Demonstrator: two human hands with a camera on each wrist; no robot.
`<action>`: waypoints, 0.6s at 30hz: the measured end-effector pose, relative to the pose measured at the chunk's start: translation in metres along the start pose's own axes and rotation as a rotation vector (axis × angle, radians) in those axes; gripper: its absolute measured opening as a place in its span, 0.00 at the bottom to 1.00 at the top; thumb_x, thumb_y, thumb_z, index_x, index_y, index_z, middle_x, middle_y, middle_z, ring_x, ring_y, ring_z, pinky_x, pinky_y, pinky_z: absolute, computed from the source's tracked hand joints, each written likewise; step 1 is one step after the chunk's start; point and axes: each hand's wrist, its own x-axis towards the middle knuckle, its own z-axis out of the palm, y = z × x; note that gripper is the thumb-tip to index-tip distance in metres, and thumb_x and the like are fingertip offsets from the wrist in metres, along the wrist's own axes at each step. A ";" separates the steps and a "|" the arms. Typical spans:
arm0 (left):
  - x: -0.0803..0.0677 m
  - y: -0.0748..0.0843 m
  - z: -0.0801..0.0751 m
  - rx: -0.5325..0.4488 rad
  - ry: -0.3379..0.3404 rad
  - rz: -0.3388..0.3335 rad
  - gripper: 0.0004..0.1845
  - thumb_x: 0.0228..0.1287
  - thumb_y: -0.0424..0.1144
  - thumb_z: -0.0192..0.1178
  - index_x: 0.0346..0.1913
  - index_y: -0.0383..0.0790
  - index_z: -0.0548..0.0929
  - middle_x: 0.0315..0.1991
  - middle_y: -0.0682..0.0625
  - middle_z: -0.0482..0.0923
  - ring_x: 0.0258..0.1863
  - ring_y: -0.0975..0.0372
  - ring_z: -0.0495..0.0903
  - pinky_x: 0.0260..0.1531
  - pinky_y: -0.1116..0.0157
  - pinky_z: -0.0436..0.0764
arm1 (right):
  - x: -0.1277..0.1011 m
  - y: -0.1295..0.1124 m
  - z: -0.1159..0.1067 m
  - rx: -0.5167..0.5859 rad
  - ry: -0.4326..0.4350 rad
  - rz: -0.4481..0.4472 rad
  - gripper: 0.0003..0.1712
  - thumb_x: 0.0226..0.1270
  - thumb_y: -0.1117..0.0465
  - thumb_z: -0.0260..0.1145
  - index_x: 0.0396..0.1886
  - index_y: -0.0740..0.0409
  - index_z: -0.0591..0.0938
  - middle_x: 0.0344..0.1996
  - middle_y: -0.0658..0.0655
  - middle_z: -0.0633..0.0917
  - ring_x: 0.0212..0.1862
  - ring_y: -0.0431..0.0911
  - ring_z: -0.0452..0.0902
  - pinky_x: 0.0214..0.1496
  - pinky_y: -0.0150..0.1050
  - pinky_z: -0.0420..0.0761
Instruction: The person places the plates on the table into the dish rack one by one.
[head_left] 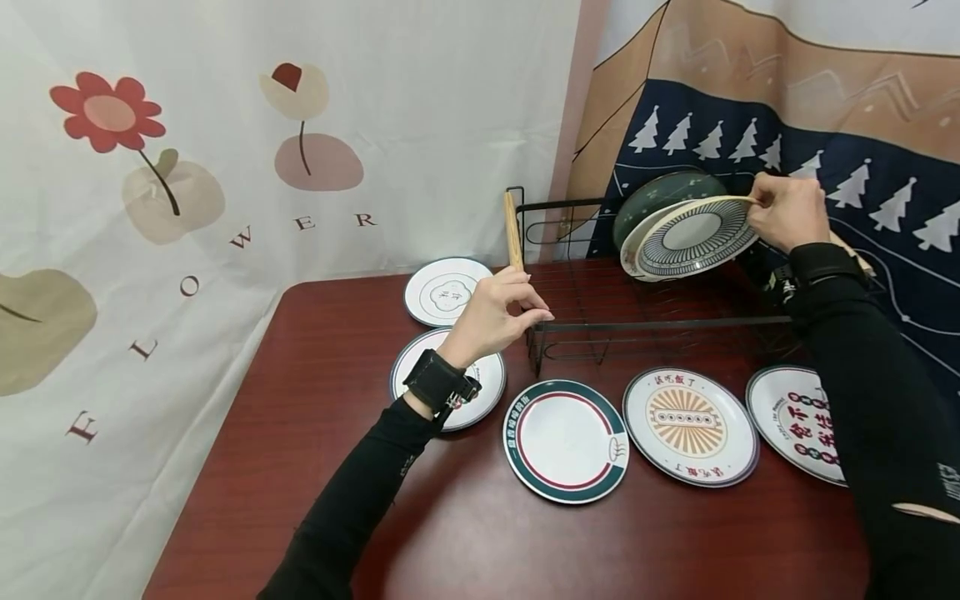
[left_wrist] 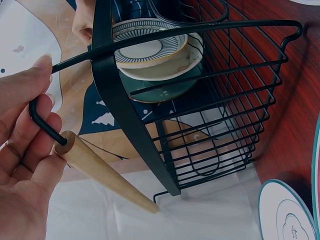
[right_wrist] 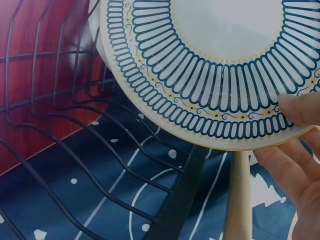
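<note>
My right hand (head_left: 791,212) pinches the rim of a plate (head_left: 701,233) with dark radiating stripes and a yellow edge, thumb on its face and fingers behind in the right wrist view. That plate leans in a black wire dish rack (head_left: 660,323), in front of a whitish dish (head_left: 630,260) and a dark green plate (head_left: 651,200). At the rack's left front corner, my left hand (head_left: 498,312) grips the black wire frame between thumb and fingers. A wooden handle (left_wrist: 105,172) on the rack's side meets those fingers in the left wrist view.
Around the rack, several plates lie flat on the red-brown table (head_left: 315,433): a green-rimmed plate (head_left: 566,442), a sunburst plate (head_left: 690,429), a plate with red characters (head_left: 795,417) and two white plates at left, one (head_left: 450,287) behind the other. Printed cloth (head_left: 412,108) hangs behind.
</note>
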 end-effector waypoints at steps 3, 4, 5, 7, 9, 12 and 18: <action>0.000 -0.001 0.000 -0.002 0.000 0.002 0.02 0.59 0.35 0.76 0.31 0.43 0.91 0.26 0.53 0.80 0.33 0.62 0.71 0.38 0.67 0.72 | 0.000 0.000 -0.003 0.009 0.015 -0.024 0.06 0.54 0.72 0.58 0.24 0.64 0.82 0.19 0.56 0.79 0.20 0.19 0.53 0.28 0.30 0.59; 0.000 -0.001 -0.001 -0.003 0.002 0.006 0.02 0.58 0.35 0.76 0.31 0.43 0.92 0.26 0.53 0.80 0.33 0.62 0.72 0.39 0.67 0.72 | 0.000 0.000 -0.003 0.012 0.014 -0.023 0.07 0.55 0.72 0.58 0.24 0.65 0.82 0.23 0.61 0.83 0.20 0.18 0.54 0.28 0.28 0.59; 0.001 -0.001 -0.001 -0.002 0.001 0.009 0.02 0.59 0.35 0.76 0.31 0.43 0.92 0.26 0.53 0.80 0.34 0.62 0.72 0.39 0.67 0.72 | 0.001 0.001 -0.004 0.019 0.010 -0.018 0.07 0.55 0.72 0.58 0.25 0.66 0.82 0.28 0.65 0.86 0.21 0.17 0.55 0.28 0.27 0.59; 0.001 -0.001 -0.002 0.000 0.001 0.011 0.02 0.59 0.35 0.76 0.31 0.43 0.92 0.26 0.53 0.80 0.34 0.62 0.73 0.39 0.66 0.73 | 0.002 0.004 -0.004 0.032 -0.003 -0.005 0.07 0.56 0.73 0.58 0.27 0.67 0.83 0.40 0.69 0.89 0.24 0.16 0.56 0.28 0.25 0.59; 0.002 0.000 -0.003 0.003 0.001 0.007 0.02 0.59 0.35 0.76 0.31 0.44 0.92 0.27 0.53 0.80 0.34 0.62 0.73 0.37 0.63 0.75 | 0.003 0.006 -0.004 0.032 -0.012 -0.013 0.09 0.56 0.73 0.59 0.31 0.67 0.85 0.43 0.69 0.89 0.25 0.16 0.58 0.29 0.24 0.60; 0.001 0.000 -0.004 0.004 -0.004 -0.009 0.02 0.59 0.36 0.76 0.31 0.44 0.91 0.27 0.53 0.79 0.34 0.62 0.73 0.36 0.61 0.76 | 0.002 0.011 -0.001 0.006 -0.025 -0.016 0.08 0.55 0.72 0.60 0.30 0.65 0.85 0.34 0.66 0.89 0.24 0.22 0.61 0.30 0.28 0.61; -0.001 0.001 -0.004 -0.009 -0.014 -0.022 0.02 0.59 0.35 0.76 0.32 0.43 0.91 0.27 0.52 0.78 0.32 0.60 0.73 0.33 0.68 0.72 | -0.003 0.017 0.002 -0.036 -0.025 -0.001 0.03 0.50 0.71 0.62 0.21 0.63 0.80 0.12 0.47 0.73 0.25 0.53 0.70 0.31 0.44 0.63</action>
